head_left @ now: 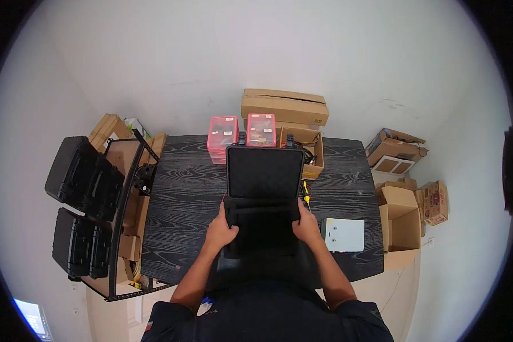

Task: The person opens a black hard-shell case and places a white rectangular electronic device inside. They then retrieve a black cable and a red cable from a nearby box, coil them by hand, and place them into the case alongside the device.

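A black hard case (265,171) stands at the near middle of the table, its lid raised and lined with dark foam, its latches at the top edge. My left hand (221,229) grips the left side of the case's lower half, thumb over the rim. On the opposite side my right hand (306,226) holds it the same way, the other fingers partly hidden. Whatever lies in the dark lower half is too black to make out. Just beyond my right hand lies a yellow-and-black screwdriver (306,192). A pale flat box (345,235) rests to its right.
Two red clear-lidded bins (223,132) and a cardboard box of cables (312,165) line the far edge of the dark wood table (182,194). A shelf at left carries several black cases (77,171). Open cardboard boxes (402,219) stand at right.
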The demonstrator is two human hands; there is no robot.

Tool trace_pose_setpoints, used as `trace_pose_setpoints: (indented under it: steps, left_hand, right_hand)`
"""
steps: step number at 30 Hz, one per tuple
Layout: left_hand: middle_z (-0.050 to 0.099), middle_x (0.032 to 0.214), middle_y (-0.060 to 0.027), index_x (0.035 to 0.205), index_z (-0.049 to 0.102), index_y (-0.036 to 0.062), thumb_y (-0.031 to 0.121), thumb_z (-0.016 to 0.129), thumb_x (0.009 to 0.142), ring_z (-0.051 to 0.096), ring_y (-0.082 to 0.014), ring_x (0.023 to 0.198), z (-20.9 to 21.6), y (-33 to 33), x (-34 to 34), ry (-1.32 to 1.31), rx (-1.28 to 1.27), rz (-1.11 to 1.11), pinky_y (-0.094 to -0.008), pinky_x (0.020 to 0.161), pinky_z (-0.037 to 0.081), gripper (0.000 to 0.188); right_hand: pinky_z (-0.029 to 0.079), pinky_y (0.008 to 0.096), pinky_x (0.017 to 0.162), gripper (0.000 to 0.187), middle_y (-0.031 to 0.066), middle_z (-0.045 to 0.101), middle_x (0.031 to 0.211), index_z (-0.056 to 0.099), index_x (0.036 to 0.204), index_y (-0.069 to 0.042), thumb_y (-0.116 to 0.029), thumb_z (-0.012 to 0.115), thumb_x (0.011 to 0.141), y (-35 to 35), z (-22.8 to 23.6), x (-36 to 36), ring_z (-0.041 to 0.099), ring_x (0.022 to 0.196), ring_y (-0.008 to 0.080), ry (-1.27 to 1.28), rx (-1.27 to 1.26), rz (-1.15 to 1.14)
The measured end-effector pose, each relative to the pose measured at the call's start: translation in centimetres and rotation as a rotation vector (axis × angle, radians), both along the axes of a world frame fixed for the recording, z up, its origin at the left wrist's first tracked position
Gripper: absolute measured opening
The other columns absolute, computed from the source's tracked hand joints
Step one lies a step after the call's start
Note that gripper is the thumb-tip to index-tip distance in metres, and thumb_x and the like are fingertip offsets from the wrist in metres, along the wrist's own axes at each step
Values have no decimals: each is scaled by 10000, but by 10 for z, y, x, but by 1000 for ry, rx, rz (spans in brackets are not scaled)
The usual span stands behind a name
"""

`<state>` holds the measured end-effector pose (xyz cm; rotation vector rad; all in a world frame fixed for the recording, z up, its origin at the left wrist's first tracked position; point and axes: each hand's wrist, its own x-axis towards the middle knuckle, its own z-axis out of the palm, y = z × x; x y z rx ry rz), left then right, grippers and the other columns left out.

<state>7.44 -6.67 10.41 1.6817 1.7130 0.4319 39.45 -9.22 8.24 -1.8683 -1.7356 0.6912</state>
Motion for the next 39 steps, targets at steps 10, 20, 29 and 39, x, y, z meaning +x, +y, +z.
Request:
trace_pose_setpoints:
  steps: [10,20,29,39]
  left_hand:
    - [706,1115,-337,1606,282,-60,259,679,789,698,-499,1040,6,9,7,268,-43,-37,-536,946,560,964]
    - [673,1203,-343,1674,101,44,236,662,795,681,-504,1058,-1,3,8,140,92,-25,-554,944,551,1060]
    - [608,1317,-299,1661,157,26,248,674,832,666,-470,1091,-38,14,9,291,60,-105,-563,889,555,1002]
    - [215,1727,-175,1618,318,19,441,678,934,212,-369,1590,-65,-31,9,355,364,-422,-704,1201,230,881]
  right_hand:
    - [531,526,981,824,332,657,1236,354,1583,41,-63,647,820,-1,-5,0,665,1104,466,-137,-8,-13]
    - [533,552,942,918,302,689,1096,289,1654,-115,-32,633,807,-14,30,-16,685,993,487,-163,-114,-49]
    - [534,534,974,870,285,539,1403,364,1624,-113,-99,682,814,-2,-25,-4,610,1183,462,-313,-11,25]
    - [240,682,1209,782,230,225,1704,331,1637,-102,-432,617,988,-45,-41,-25,236,1579,400,-442,97,352]
